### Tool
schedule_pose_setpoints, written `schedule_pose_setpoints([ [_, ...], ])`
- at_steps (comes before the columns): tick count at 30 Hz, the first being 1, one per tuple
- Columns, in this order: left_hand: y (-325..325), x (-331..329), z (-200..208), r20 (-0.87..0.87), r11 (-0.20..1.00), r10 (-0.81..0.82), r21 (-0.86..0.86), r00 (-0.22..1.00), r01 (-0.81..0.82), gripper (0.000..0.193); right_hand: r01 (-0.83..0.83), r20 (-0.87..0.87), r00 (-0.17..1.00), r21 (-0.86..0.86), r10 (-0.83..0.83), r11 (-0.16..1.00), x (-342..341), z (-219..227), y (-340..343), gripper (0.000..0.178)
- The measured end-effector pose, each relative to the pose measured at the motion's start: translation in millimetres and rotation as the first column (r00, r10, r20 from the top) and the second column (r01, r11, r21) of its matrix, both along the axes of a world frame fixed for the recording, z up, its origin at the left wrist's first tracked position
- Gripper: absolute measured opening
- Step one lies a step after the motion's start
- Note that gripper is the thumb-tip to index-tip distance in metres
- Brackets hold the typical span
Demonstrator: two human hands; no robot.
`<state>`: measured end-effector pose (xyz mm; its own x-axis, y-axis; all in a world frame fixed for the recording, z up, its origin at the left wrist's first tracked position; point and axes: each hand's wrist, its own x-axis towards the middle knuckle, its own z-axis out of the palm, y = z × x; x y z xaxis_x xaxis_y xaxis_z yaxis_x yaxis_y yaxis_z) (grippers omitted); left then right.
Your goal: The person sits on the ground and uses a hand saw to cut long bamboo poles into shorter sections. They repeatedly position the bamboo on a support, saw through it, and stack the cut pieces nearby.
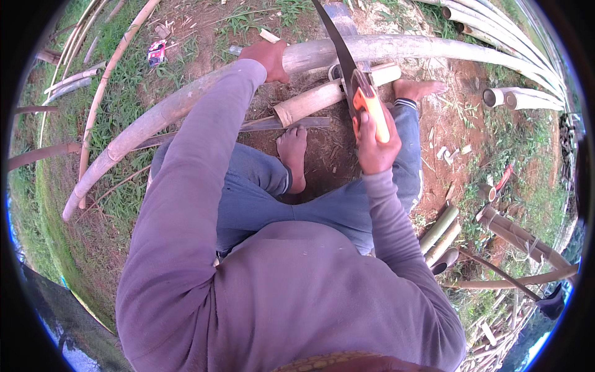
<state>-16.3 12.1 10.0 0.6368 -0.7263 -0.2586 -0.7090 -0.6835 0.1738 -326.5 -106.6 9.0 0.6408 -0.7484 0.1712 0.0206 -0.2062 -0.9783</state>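
Note:
A long pale bamboo pole (pixel 186 102) curves across the view in front of me. My left hand (pixel 266 61) is closed around it, left of the middle. In my right hand (pixel 379 149) is a hand saw (pixel 365 102), gripped by its orange handle. Its dark blade points up and away from me and crosses the pole; I cannot tell whether the teeth have entered the bamboo. Below the pole, a shorter cut bamboo piece (pixel 310 104) lies between my bare feet and passes behind the saw. A dark flat strip (pixel 291 123) lies by my left foot.
Several bamboo poles (pixel 496 46) are stacked at the far right, with two cut ends (pixel 502 99) nearby. Thinner poles (pixel 114 74) lie on the grass at left, beside a red packet (pixel 157 53). A red-handled tool (pixel 505 177) and short bamboo pieces (pixel 440 228) lie at right.

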Motion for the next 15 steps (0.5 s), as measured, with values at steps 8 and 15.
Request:
schedule_pose_setpoints([
  [8,-1,-12,-4,0.003,0.998,0.053,0.030,0.999,-0.053,0.079,-0.013,0.098,0.995,-0.002,0.013,1.000,-28,-18,7,0.044],
  [15,1,-7,6,-0.011,0.999,0.020,0.026,1.000,-0.020,0.080,0.007,-0.005,1.000,-0.017,-0.007,1.000,4,-3,2,0.042],
])
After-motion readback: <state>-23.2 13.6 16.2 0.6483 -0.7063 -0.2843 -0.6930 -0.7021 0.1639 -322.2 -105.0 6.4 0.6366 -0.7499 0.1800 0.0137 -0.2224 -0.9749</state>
